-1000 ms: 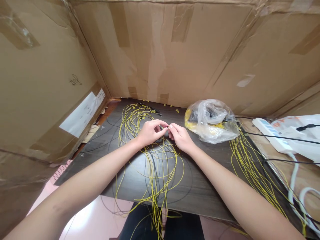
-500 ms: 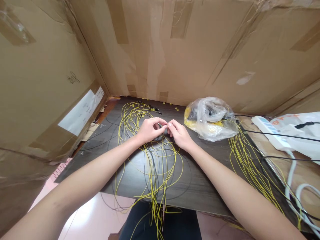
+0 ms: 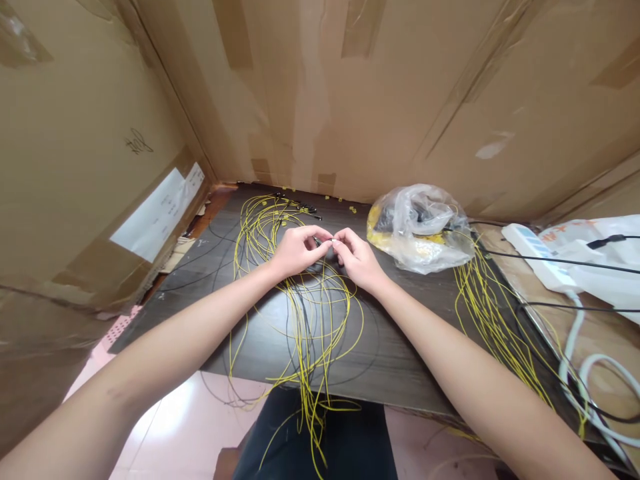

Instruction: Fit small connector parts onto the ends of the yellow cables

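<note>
My left hand [image 3: 301,249] and my right hand [image 3: 357,257] meet over the middle of the dark tabletop [image 3: 395,353], thumbs and forefingers pinched together. Between their fingertips is a small dark cable end [image 3: 330,240]; its details are too small to make out. A loose bundle of thin yellow cables [image 3: 303,340] runs beneath both hands and hangs over the front edge towards my lap. Coils of these cables [image 3: 246,227] lie behind my left hand, with black tips [image 3: 300,205] at the back. A few grey cables run among the yellow ones.
A clear plastic bag [image 3: 423,230] with dark and yellow contents sits at back right. More yellow cables [image 3: 487,307] trail off the right side. Farther right are a white power strip [image 3: 535,257] and black cords. Cardboard walls [image 3: 300,100] enclose the back and left. Small yellow bits [image 3: 353,209] lie along the back.
The view has shifted slightly, so the tabletop appears a little higher. Both hands remain together, and the fingertips have changed their pinch a little around the small cable end.
</note>
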`<action>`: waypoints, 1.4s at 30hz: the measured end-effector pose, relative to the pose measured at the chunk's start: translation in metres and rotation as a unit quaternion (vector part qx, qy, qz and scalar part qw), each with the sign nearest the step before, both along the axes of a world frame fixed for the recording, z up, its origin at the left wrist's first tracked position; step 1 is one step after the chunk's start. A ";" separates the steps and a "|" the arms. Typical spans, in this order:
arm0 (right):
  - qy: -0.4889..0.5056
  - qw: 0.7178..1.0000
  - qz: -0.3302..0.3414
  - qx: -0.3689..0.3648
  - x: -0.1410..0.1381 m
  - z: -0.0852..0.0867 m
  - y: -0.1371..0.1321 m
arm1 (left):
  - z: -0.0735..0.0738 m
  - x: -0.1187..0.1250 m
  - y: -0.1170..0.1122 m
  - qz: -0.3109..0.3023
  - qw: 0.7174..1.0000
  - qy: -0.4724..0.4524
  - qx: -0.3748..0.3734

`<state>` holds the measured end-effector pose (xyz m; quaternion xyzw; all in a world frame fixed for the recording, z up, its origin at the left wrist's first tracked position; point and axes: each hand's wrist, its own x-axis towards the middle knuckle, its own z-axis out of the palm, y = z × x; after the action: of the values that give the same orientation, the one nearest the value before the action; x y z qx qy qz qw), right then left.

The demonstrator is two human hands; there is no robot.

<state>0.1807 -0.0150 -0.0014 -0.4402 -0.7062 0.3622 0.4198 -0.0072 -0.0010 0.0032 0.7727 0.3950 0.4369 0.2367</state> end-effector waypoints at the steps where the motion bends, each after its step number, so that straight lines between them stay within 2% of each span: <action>1: -0.005 1.000 0.002 -0.001 0.000 0.000 0.000 | 0.000 0.000 0.000 -0.001 1.000 0.002 0.006; 7: -0.021 1.000 0.013 -0.004 0.001 -0.002 0.002 | -0.001 0.000 0.000 -0.008 0.999 0.012 0.036; 16: -0.025 0.999 0.011 0.024 0.000 -0.002 0.001 | 0.000 0.000 0.001 0.004 1.000 0.020 0.005; 24: -0.047 0.999 0.011 0.021 0.002 -0.001 0.002 | 0.000 0.000 0.002 -0.011 0.999 0.019 0.025; 42: -0.047 0.999 0.007 0.021 0.000 0.002 0.000 | 0.001 -0.001 0.001 0.005 0.999 0.037 0.029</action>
<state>0.1806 -0.0147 0.0006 -0.4427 -0.7359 0.3292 0.3926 -0.0078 -0.0004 0.0043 0.7928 0.3943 0.4209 0.1973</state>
